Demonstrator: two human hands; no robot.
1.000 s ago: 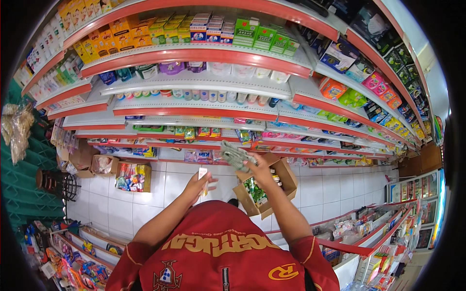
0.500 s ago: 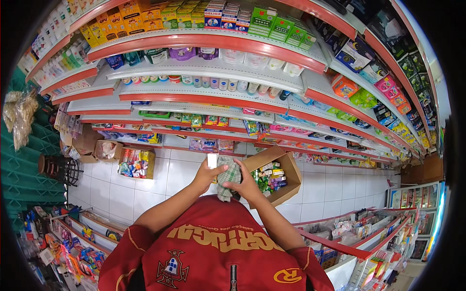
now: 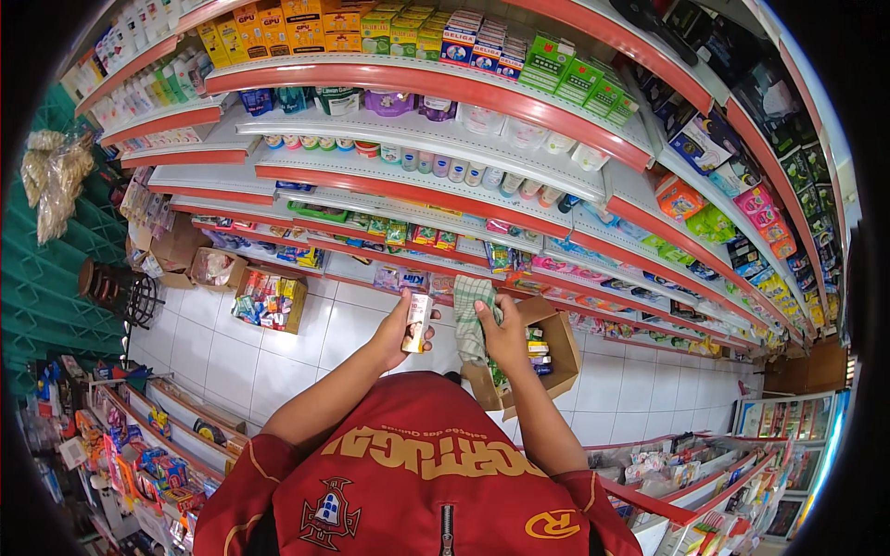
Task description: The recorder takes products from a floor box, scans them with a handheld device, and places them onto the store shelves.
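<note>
My left hand (image 3: 393, 332) is closed round a small upright carton (image 3: 418, 322), white with a yellow lower end and a small picture on its front. To its right, my right hand (image 3: 504, 335) grips a green-and-white checked cloth (image 3: 469, 313), which hangs in folds from the fingers. The cloth and the carton are apart. Below and beyond my right hand, an open cardboard box (image 3: 561, 371) on the floor holds several small colourful packages; my forearm and the cloth cover part of it.
Tall shelves with red edges (image 3: 417, 79) stand ahead, stocked with boxes, bottles and packets. At the left on the white tiled floor (image 3: 338, 324) are another carton of packets (image 3: 269, 301) and a dark stool (image 3: 116, 292). Lower racks (image 3: 176, 435) flank me on both sides.
My hands have moved apart. The cloth, earlier held between both hands beside the white carton, is now in my right hand alone, farther right. The carton's front now shows in my left hand.
</note>
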